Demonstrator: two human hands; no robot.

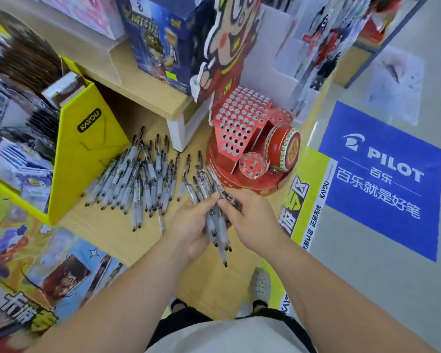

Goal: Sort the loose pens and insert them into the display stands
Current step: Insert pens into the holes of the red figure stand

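Your left hand (189, 226) curls round a bundle (215, 229) of pens, tips down; your right hand (253, 215) pinches its upper end. They look light, stiff and slick, so grip mid-barrel. The pile (138, 179) lies on the table (87, 225), near the stand (242, 133).

— Where's the bundle of pens (215, 220)?
— Gripped among the fingers (206, 203), clear barrels, dark tips pointing back at the person.
— And the others?
— The loose pens (138, 179) lie fanned left of the fingers. The red display stand (247, 138), dotted with holes, stands upright just beyond them.
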